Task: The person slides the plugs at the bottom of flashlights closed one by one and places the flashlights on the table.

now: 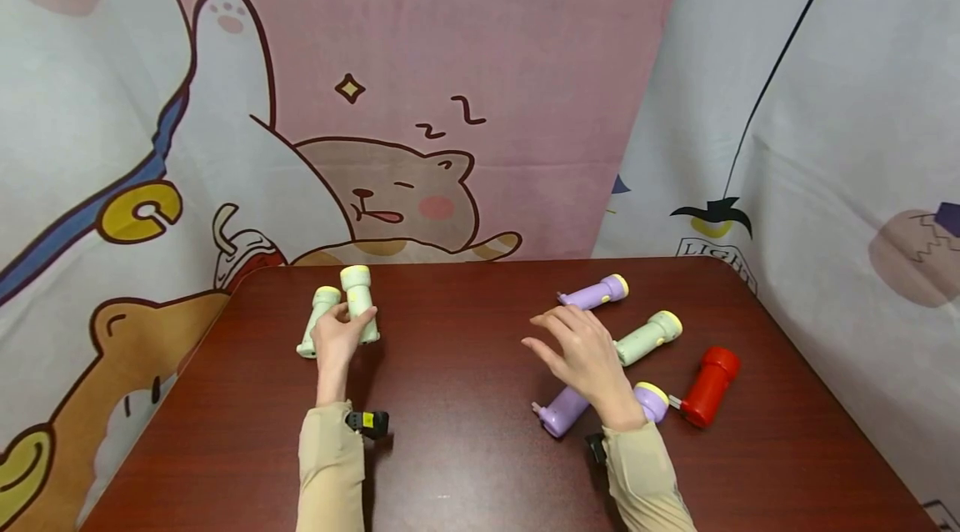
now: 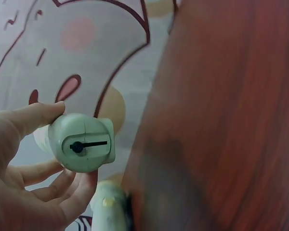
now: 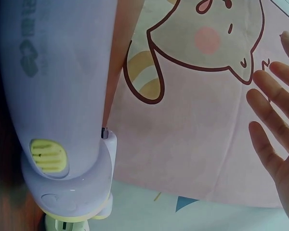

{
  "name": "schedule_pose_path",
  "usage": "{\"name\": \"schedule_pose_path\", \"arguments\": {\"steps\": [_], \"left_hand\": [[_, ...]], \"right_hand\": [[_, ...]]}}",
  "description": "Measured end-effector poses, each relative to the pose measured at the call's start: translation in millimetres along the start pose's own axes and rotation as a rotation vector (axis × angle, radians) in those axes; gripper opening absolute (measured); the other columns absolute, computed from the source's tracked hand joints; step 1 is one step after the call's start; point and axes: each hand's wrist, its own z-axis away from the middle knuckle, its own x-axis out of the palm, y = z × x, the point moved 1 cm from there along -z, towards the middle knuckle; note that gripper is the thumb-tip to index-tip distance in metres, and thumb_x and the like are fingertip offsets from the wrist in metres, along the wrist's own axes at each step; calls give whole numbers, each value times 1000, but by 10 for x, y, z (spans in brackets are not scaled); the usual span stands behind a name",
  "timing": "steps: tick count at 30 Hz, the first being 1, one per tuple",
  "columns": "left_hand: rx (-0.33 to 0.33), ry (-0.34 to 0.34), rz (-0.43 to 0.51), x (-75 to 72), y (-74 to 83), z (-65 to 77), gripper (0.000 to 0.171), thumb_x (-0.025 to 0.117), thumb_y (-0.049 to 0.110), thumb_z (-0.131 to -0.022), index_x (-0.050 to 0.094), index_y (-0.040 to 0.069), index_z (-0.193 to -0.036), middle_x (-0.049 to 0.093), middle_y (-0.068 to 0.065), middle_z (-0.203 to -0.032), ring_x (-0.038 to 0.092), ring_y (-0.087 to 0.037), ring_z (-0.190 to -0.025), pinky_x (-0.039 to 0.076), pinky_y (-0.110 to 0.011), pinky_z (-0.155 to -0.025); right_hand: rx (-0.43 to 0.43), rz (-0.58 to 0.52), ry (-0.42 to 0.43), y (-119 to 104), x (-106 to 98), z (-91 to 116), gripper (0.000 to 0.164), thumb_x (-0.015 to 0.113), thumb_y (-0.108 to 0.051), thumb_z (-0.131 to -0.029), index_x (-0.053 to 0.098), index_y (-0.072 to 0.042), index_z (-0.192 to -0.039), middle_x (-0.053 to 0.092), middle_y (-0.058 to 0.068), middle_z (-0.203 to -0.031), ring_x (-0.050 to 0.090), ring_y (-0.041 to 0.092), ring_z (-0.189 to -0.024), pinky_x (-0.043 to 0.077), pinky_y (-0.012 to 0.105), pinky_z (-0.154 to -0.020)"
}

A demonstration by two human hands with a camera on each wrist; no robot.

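Note:
My left hand (image 1: 337,340) grips a pale green flashlight (image 1: 358,294) between thumb and fingers, tilted with its wide head up. Its rounded base (image 2: 84,144), with a dark slot, faces the left wrist camera. Just left of it, a second pale green flashlight (image 1: 324,300) is on the table. My right hand (image 1: 588,353) hovers with fingers spread, holding nothing. Below it a purple flashlight body (image 1: 564,412) lies on the table; a purple, yellow-rimmed head (image 1: 651,403) shows beyond the wrist, which hides the part between. A purple flashlight (image 3: 62,96) looms close in the right wrist view.
Beyond my right hand lie another purple flashlight (image 1: 596,293) and a green flashlight (image 1: 651,337). A red flashlight (image 1: 711,388) lies farther right. The brown table (image 1: 450,432) ends at a printed cloth backdrop (image 1: 525,98).

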Motion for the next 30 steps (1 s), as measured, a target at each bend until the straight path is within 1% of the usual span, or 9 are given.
{"name": "schedule_pose_path", "arguments": {"steps": [3,7,11,16,18,22,25,27,30], "left_hand": [[32,47,-86,-24,-41,-41,52,72,33,-81,62,-2,-118,66,-25,-106,57,-41,-100,44,-50,-83],[101,101,-197,-21,-97,-85,47,76,30,-77,65,-3,-110,68,-27,-99,60,-46,-91,45,-52,-72],[154,117,-259,3,-147,-127,42,78,26,-75,67,-5,-102,68,-28,-94,61,-48,-85,46,-53,-68],[161,89,-290,24,-178,-158,41,78,22,-74,67,-7,-101,68,-28,-94,61,-45,-85,47,-52,-70],[164,82,-298,34,-194,-175,39,78,21,-75,68,-8,-98,68,-27,-91,60,-44,-82,46,-51,-68],[177,84,-304,50,-234,-210,31,76,22,-77,67,-7,-83,65,-23,-74,57,-38,-68,43,-45,-59],[185,82,-300,62,-262,-233,30,75,22,-79,64,-5,-73,60,-18,-63,54,-35,-61,39,-40,-53],[186,79,-305,62,-267,-243,31,74,22,-80,63,-5,-71,60,-19,-63,55,-37,-61,40,-42,-52],[193,84,-317,61,-254,-251,31,74,22,-79,62,-6,-70,61,-23,-66,57,-42,-63,43,-48,-55]], "right_hand": [[-1,1,0,3,1,2,26,76,-29,-76,70,-9,-92,68,2,-85,64,21,-84,49,36,-81],[7,9,-8,7,-3,9,25,76,-28,-76,70,-10,-92,67,1,-84,64,21,-84,49,35,-79],[24,13,-21,14,-11,19,24,77,-28,-76,70,-11,-92,68,0,-85,63,20,-84,49,35,-77],[37,13,-12,46,-13,31,24,77,-27,-75,70,-11,-91,69,1,-86,64,20,-85,48,35,-77],[40,12,-8,60,-14,35,23,77,-26,-75,70,-10,-91,69,1,-86,64,20,-85,48,35,-77],[48,18,-10,80,-22,45,22,76,-27,-77,70,-10,-91,69,1,-86,63,21,-85,47,35,-76],[59,28,-12,90,-41,50,23,76,-27,-77,70,-10,-91,69,2,-87,64,21,-85,47,36,-75],[59,38,-1,107,-50,60,23,77,-26,-75,70,-10,-91,69,3,-86,63,22,-84,48,36,-74],[72,48,8,142,-70,78,23,78,-25,-74,70,-9,-90,69,3,-85,62,22,-82,47,36,-71]]}}
